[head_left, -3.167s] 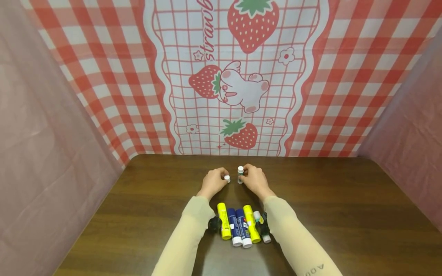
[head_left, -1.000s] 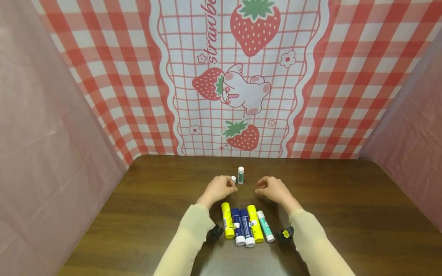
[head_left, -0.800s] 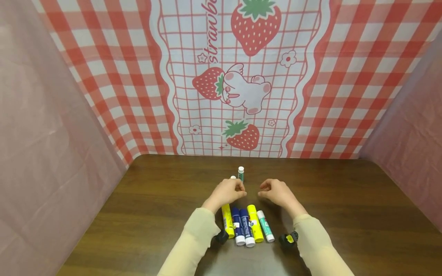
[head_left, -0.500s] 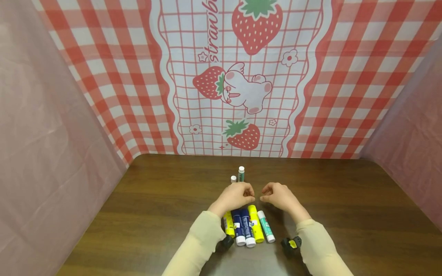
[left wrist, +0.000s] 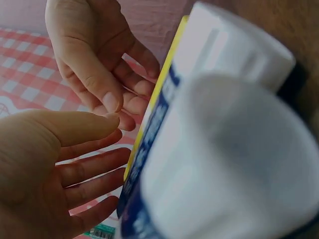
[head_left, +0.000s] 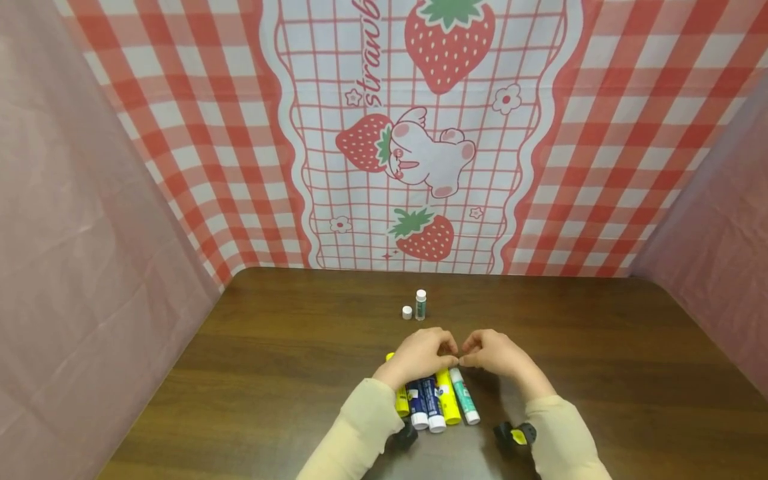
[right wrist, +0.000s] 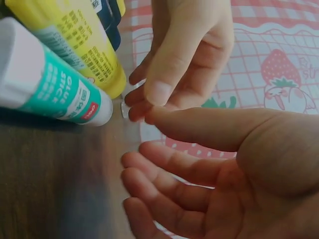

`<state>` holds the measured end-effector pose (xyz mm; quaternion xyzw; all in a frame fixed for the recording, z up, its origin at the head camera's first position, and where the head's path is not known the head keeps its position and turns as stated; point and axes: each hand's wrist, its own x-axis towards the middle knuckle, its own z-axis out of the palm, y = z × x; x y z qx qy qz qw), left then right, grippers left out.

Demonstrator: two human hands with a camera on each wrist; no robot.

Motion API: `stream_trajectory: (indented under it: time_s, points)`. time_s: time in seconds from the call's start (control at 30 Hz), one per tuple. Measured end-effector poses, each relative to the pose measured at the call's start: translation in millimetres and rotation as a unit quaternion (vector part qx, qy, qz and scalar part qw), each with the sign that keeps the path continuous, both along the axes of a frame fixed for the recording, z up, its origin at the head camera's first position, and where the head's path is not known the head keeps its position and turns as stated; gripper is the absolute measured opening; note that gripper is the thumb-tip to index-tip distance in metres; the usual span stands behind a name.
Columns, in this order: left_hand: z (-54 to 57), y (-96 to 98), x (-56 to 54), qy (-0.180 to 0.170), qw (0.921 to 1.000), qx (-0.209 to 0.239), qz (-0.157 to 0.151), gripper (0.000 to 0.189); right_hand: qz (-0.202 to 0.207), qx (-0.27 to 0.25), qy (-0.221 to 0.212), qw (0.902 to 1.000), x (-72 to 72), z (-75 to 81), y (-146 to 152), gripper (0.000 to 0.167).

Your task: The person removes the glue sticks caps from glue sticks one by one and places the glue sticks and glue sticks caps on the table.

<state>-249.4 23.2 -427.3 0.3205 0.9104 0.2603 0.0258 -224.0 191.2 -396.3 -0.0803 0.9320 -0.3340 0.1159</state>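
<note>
My left hand (head_left: 423, 355) and right hand (head_left: 497, 353) hover close together above the far ends of a row of glue sticks. Their thumb tips meet or nearly meet. Loosely bent fingers show in the right wrist view, with nothing held by the left hand (right wrist: 192, 55) or the right hand (right wrist: 219, 184). Just below them lies a green glue stick (head_left: 465, 398) with white ends. Left of it lie a yellow tube (head_left: 449, 402), two navy tubes with white ends (head_left: 433, 407) and another yellow tube (head_left: 402, 403), partly hidden by the left hand.
Behind the hands, a small green-and-white glue stick (head_left: 421, 307) stands upright beside a white cap (head_left: 407, 313). A strawberry-print cloth (head_left: 420, 167) hangs behind the brown wooden table (head_left: 288, 333). Pinkish curtains (head_left: 108, 233) close off both sides.
Both hands have left the small glue stick and the white cap, which stay standing. The left hand has moved right and nearer, the right hand nearer, until they come together above the row.
</note>
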Motion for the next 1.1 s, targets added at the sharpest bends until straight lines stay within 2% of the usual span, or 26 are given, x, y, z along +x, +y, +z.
stream_trajectory:
  time_s: [0.17,0.47,0.8,1.1]
  points:
    - [-6.1,2.3,4.3,-0.002,1.0,0.003,-0.009,0.014,-0.004,-0.002,-0.029,0.9996,6.7,-2.7,-0.8,0.023]
    - [-13.5,2.4,5.6,-0.005,0.9997,-0.009,-0.024,0.014,-0.004,0.031,-0.066,0.9973,14.3,-9.6,-5.4,0.029]
    - [-14.5,-2.2,7.7,-0.018,0.9992,-0.01,-0.035,0.017,0.002,0.067,-0.092,0.9935,23.5,-7.0,-10.3,0.027]
    - [-12.9,-3.0,9.6,-0.025,0.9986,-0.014,-0.043,0.017,0.012,0.083,-0.1,0.9914,25.9,-7.4,-12.5,0.032]
